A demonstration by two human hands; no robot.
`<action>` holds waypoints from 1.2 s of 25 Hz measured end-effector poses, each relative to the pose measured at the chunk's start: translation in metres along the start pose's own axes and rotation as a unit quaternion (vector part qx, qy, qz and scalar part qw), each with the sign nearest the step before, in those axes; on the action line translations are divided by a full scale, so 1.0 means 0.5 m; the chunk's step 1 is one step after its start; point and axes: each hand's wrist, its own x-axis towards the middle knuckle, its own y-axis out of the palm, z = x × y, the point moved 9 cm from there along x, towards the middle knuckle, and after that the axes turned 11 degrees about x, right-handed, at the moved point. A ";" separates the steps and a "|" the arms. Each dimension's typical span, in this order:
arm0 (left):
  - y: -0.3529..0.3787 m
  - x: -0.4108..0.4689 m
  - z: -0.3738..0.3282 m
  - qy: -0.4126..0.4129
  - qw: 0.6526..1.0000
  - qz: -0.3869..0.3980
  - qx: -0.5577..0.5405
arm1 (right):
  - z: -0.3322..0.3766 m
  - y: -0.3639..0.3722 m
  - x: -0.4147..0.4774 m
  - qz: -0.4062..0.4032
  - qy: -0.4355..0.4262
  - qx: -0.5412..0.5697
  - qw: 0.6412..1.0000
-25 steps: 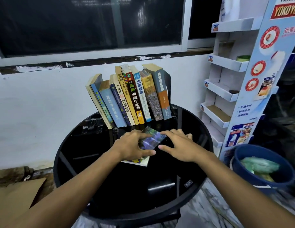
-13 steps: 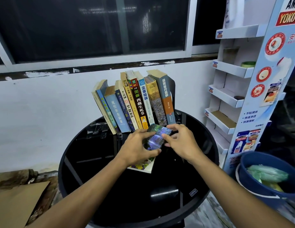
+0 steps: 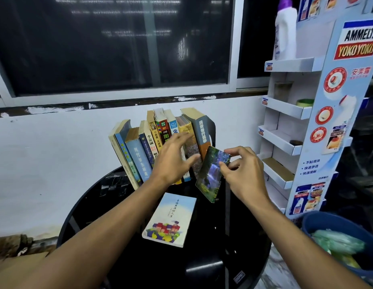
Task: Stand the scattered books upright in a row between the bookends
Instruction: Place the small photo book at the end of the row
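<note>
A row of several books (image 3: pixel 137 155) stands at the back of the round black table (image 3: pixel 94 203), leaning left, with a dark bookend (image 3: pixel 211 130) behind its right end. My right hand (image 3: pixel 244 174) holds a small book with a dark green and blue cover (image 3: pixel 211 174), lifted and tilted in front of the row's right end. My left hand (image 3: pixel 173 161) is spread with its fingers apart against the middle books of the row. A light-covered book (image 3: pixel 171 217) lies flat on the table below both hands.
A white and blue cardboard display rack (image 3: pixel 289 109) stands right of the table. A blue bucket (image 3: pixel 312 222) with green bags sits on the floor at the lower right. A white wall and dark window are behind the row. Brown cardboard (image 3: pixel 12 265) lies at the lower left.
My right hand lifted the dark green book off the light-covered book and carried it up toward the row's right end. My left hand let go of it and moved up against the row.
</note>
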 end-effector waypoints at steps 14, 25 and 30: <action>0.025 0.230 -0.036 -0.003 0.963 -0.021 0.268 | 0.021 -0.031 0.092 -0.003 -0.081 -0.058 0.995; 0.019 0.266 -0.017 0.040 0.967 0.040 0.250 | 0.050 0.006 0.151 0.022 -0.134 -0.104 0.985; 0.022 0.282 -0.018 0.056 0.969 0.053 0.233 | 0.036 0.036 0.164 0.045 -0.153 -0.131 0.979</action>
